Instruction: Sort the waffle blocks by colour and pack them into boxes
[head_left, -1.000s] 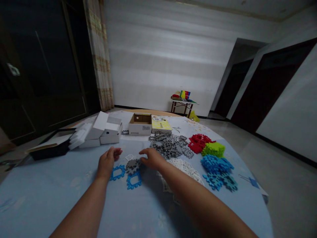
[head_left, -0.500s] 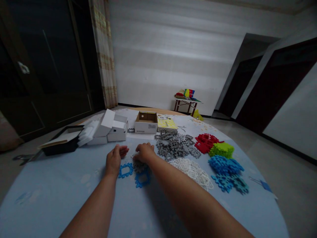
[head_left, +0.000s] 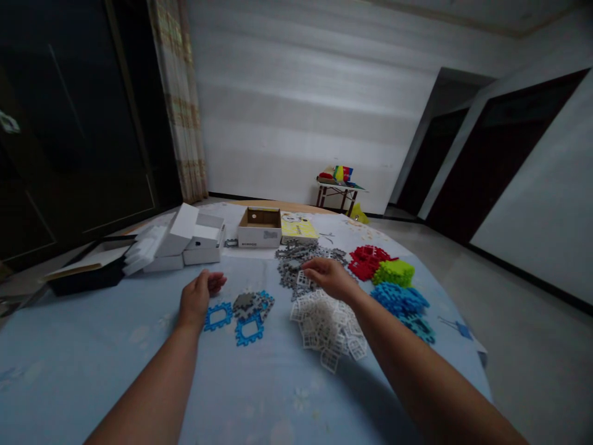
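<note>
My right hand (head_left: 331, 277) hovers over the border of the grey and white piles, fingers pinched on a small white lattice window piece (head_left: 303, 280). Below it spreads a heap of white window pieces (head_left: 327, 327), and behind it lies a pile of grey interlocking pieces (head_left: 291, 269). Resting on the cloth at the left, my left hand (head_left: 197, 298) is open, fingers loosely bent and holding nothing. Beside it is a blue square frame piece (head_left: 217, 316). A second blue frame (head_left: 249, 330) touches a small group of grey toothed pieces (head_left: 248, 304).
Red (head_left: 369, 262), lime green (head_left: 393, 272) and blue pieces (head_left: 401, 300) are piled at the right. Along the back stand an open cardboard box (head_left: 259, 236), a yellow booklet or box (head_left: 299, 230), white boxes (head_left: 201, 254) and a black tray (head_left: 88, 281).
My right hand has moved right, from the grey pieces near the blue frames to the piles. My left hand stays beside the blue frame. The view has turned slightly right.
</note>
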The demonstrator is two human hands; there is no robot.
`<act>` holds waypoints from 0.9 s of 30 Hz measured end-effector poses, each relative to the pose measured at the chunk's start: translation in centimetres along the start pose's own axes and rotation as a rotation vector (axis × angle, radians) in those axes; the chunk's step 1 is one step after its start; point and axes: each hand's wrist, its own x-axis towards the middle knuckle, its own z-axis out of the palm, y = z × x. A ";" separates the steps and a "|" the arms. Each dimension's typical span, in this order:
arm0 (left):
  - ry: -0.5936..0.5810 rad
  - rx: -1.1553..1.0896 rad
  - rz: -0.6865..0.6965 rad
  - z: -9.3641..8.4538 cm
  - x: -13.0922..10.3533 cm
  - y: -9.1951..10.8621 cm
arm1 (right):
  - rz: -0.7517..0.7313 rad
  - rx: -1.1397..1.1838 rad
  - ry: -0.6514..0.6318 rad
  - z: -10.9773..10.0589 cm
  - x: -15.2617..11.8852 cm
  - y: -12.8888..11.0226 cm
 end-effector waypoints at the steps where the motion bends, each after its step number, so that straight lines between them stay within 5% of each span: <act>1: 0.000 0.005 0.001 0.0 0.0 0.1 | 0.018 0.017 0.007 -0.6 -0.6 0.4; 6: -0.001 0.035 0.019 -0.1 -0.6 0.5 | 0.062 -0.010 0.128 -1.0 -3.3 2.2; 11: -0.035 0.078 0.035 0.0 -1.2 0.9 | 0.062 -0.093 0.076 1.1 -4.6 1.7; 17: -0.053 0.110 0.037 0.1 -1.1 0.8 | -0.092 -0.315 -0.105 5.2 -3.1 -1.5; 27: -0.068 0.123 0.031 -0.1 -0.8 0.6 | 0.011 -0.535 -0.189 9.0 -0.3 -1.9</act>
